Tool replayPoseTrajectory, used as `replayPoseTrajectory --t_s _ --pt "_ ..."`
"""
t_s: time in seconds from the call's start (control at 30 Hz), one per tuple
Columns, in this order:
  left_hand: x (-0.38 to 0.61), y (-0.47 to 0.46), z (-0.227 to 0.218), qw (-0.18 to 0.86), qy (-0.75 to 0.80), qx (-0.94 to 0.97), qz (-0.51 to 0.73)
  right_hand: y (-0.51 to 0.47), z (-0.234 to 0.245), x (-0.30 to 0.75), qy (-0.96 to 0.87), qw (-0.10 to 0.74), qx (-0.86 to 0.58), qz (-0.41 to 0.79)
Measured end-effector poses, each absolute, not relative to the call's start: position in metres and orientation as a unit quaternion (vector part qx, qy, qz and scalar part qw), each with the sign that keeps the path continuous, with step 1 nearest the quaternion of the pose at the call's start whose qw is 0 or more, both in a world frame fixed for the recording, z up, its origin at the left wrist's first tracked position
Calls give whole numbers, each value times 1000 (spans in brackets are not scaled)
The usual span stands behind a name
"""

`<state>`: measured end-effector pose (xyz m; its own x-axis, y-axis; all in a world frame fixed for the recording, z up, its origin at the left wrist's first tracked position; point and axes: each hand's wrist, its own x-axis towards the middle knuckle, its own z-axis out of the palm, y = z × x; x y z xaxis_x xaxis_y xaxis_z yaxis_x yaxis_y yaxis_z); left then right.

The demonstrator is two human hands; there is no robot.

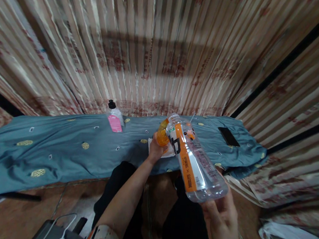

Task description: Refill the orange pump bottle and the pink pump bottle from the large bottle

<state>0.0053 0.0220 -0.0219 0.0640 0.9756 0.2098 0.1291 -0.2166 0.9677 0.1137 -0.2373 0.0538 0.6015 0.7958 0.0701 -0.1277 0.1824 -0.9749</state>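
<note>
My right hand (223, 220) grips the base of a large clear plastic bottle (204, 168) with an orange label. The bottle is tilted, its neck pointing away and to the left. No liquid can be made out inside it. At the bottle's mouth, my left hand (156, 150) is closed around a translucent amber container (163, 133). Whether mouth and container touch, I cannot tell. Under the left hand lies something flat and white (170, 152), partly hidden by the hand and bottle.
A teal patterned cloth (66, 153) covers the long table. On it stand a pink-labelled bottle with a black cap (115, 119) at left and a dark phone-like slab (228, 137) at right. Pleated curtains (156, 50) hang behind. A dark box with a white cable (57, 234) sits lower left.
</note>
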Motion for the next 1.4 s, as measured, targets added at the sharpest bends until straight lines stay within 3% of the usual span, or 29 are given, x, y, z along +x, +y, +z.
replayPoseTrajectory --t_s 1.4 --pt "7 23 -26 416 451 595 519 -237 60 114 -312 693 -568 317"
